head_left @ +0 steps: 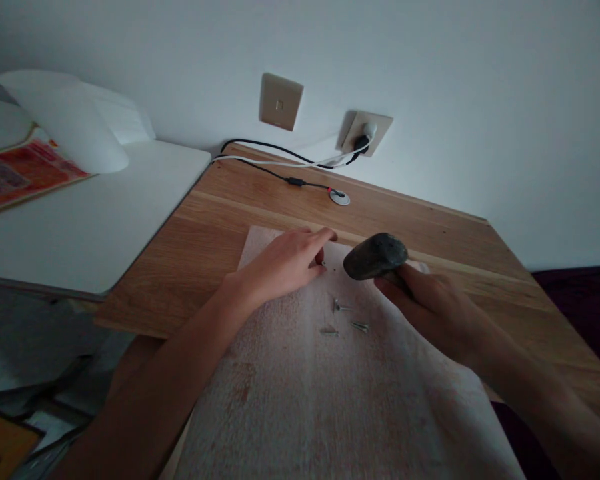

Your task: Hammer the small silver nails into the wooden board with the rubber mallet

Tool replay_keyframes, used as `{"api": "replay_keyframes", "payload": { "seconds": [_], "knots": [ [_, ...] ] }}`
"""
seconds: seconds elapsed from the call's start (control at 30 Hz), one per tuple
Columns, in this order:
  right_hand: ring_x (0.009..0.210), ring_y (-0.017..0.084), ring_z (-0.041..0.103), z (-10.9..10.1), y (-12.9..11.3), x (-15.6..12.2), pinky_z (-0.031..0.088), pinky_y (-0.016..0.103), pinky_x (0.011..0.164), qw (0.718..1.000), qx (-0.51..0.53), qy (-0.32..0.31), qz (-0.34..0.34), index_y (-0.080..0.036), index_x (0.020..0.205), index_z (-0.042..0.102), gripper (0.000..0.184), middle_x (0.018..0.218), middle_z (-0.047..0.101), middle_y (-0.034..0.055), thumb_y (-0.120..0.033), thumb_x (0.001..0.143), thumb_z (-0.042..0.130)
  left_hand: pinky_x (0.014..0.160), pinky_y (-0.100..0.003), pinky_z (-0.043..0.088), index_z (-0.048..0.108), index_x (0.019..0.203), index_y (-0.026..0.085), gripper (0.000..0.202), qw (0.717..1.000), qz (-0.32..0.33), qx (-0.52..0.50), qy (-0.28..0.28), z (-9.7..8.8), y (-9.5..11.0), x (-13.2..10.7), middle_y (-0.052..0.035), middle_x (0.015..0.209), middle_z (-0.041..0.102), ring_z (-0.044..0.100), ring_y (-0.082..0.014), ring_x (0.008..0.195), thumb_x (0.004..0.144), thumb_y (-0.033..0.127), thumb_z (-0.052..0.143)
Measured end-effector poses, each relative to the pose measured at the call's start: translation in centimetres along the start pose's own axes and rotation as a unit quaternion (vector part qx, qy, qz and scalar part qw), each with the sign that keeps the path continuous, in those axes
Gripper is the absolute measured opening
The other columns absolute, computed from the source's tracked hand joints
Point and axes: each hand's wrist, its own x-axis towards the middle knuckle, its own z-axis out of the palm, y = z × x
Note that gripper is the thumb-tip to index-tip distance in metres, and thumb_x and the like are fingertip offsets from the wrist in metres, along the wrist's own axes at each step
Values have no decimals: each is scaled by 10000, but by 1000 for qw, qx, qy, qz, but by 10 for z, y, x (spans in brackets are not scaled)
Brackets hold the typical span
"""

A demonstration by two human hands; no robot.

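Note:
My right hand point(430, 300) is wrapped round the handle of a hammer point(375, 256), whose dark, heavy head is raised over the pale wooden board point(300, 387). To its left, my left hand point(295, 260) rests at the board's far end, thumb and forefinger pinched round a nail point(323, 263); only its small head shows between the fingertips. A dark dot, a nail head or a hole, marks the wood just right of those fingertips. Several loose nails point(359, 327) lie on the board, nearer to me than both hands.
Beneath the board is a brown wooden table point(180, 257) against the wall. Black and white cables run along its back edge to a wall socket point(366, 133), past a round silver disc point(339, 197). At left, a white surface point(130, 220) carries a white roll point(75, 120) and a red package point(25, 173).

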Motion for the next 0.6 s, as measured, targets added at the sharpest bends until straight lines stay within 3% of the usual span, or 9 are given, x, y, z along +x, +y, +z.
{"api": "replay_keyframes", "payload": {
  "seconds": [0.2,0.43,0.6],
  "knots": [
    [452,206,571,6,5,0,342,328,486,1000,-2,-12,10,-272,781,504,258,530,543,-11,-409,995,458,831,-335,553,615,1255,185,396,1000,12,-16,5,4,-5,1,-39,955,785,752,-214,902,892,61,710],
    [534,186,617,-1,-14,5,379,310,519,999,1,20,-41,-261,807,513,282,651,647,14,-393,1051,461,860,-341,578,591,1345,178,478,999,8,-41,7,4,-2,2,-55,965,796,765,-211,915,895,31,651],
    [543,187,621,3,-19,6,398,316,550,998,2,-1,-64,-257,855,522,241,667,661,13,-360,1060,449,866,-347,581,573,1375,171,524,999,2,-41,6,3,2,2,-66,1006,790,757,-216,941,878,21,640]
  ]
}}
